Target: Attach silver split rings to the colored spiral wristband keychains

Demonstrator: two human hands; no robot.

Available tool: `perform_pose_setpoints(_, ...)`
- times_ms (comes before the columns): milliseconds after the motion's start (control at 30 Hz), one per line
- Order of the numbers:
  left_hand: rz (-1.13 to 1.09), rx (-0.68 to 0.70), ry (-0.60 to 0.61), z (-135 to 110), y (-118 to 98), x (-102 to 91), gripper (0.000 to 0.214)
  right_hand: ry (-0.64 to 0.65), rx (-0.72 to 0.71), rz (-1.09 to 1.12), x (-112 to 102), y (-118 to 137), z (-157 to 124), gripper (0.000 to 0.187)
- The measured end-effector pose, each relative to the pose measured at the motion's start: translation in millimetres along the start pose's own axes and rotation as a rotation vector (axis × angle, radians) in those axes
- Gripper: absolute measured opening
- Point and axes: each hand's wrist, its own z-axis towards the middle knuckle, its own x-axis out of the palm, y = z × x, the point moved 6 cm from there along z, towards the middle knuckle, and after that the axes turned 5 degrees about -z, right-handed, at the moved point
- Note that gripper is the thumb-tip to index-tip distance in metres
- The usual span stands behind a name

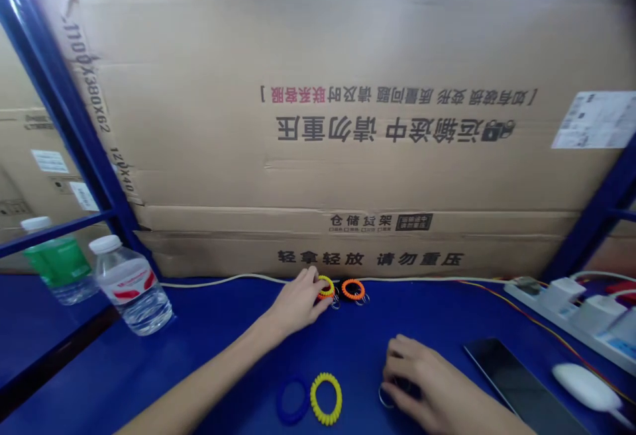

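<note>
My left hand (pixel 298 301) reaches to the back of the blue table and pinches a yellow coil ring (pixel 326 287) with a metal key ring, close against the cardboard box. An orange coil ring (pixel 353 289) lies just right of it. My right hand (pixel 422 385) rests near the front edge, fingers curled over a dark ring with a metal loop (pixel 386 396), mostly hidden. A yellow coil ring (pixel 326 398) and a blue coil ring (pixel 292 400) lie side by side left of that hand.
A large cardboard box (pixel 348 130) stands along the back. Two water bottles (pixel 130 284) stand at the left. A black phone (pixel 521 382), a white mouse (pixel 586 387) and a power strip (pixel 571 302) are at the right. Blue shelf posts frame both sides.
</note>
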Motion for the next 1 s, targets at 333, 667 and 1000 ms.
perform_pose_setpoints(333,-0.026,0.027,-0.037,-6.4,-16.3,-14.4,0.016,-0.093,0.049,0.028,1.2,-3.3,1.2,0.018)
perform_pose_setpoints(667,-0.181,-0.013,0.002,-62.3,-32.4,-8.3,0.012,-0.201,0.054,0.155,19.0,12.3,9.7,0.019)
perform_pose_setpoints(1000,-0.277,-0.059,-0.013,-62.1,-20.4,9.0,0.009,-0.195,0.166,-0.029,37.8,-1.5,29.4,0.033)
